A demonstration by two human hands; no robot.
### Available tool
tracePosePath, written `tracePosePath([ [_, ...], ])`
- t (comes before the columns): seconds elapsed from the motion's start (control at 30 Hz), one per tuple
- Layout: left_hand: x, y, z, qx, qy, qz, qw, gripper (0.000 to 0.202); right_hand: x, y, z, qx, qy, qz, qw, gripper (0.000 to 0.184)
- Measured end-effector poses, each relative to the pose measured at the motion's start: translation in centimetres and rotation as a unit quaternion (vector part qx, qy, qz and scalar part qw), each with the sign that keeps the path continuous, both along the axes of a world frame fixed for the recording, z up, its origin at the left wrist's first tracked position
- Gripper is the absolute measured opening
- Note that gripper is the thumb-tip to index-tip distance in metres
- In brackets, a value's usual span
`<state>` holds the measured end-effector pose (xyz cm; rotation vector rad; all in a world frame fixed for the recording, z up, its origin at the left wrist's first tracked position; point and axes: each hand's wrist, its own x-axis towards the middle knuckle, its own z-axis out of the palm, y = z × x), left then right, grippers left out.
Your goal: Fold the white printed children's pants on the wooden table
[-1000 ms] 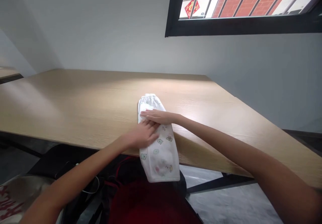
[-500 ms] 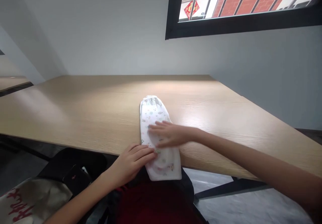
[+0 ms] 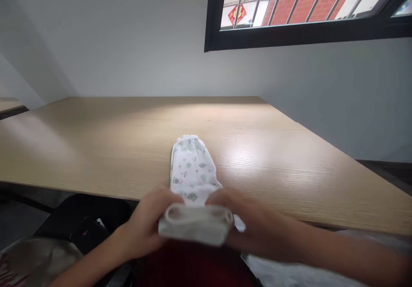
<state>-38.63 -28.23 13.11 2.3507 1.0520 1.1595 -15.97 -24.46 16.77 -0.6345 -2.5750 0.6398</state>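
Note:
White baby pants (image 3: 195,173) with small printed figures lie folded lengthwise on the table, a gathered elastic end pointing away from me. Their near end is raised off the table edge and bent up, showing a pale, layered fold. My left hand (image 3: 151,220) is closed on the left side of that end, thumb on top. On the right side, my right hand (image 3: 240,218) grips the same end; motion blurs it, and its lower fingers are hidden.
The wooden table (image 3: 112,149) reaches back to a grey wall with a dark-framed window (image 3: 289,35). Below its front edge, at left, are a dark phone-like object (image 3: 88,233) and a beige cloth bag (image 3: 38,259) with red lettering.
Both hands have gone from lying flat on the pants to gripping their near end at either side. That end has been lifted and bent up. The view has shifted slightly.

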Motion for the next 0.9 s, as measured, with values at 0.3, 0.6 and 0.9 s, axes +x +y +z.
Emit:
tracePosePath([
  [0.3, -0.7, 15.0, 0.8, -0.115, 0.179, 0.273, 0.938, 0.034, -4.5, 15.9, -0.9, 0.019, -0.033, -0.235, 0.971, 0.046],
  [0.6, 3.3, 9.1, -5.1, -0.034, 0.275, 0.179, 0.944, 0.046, -7.8, 16.9, -6.1, 0.305, -0.129, -0.127, 0.935, 0.041],
  [0.9, 1.7, 4.2, -5.7, 0.017, 0.26, 0.122, 0.958, 0.045, -10.4, 18.8, -4.4, 0.288, -0.112, -0.167, 0.936, 0.04],
])
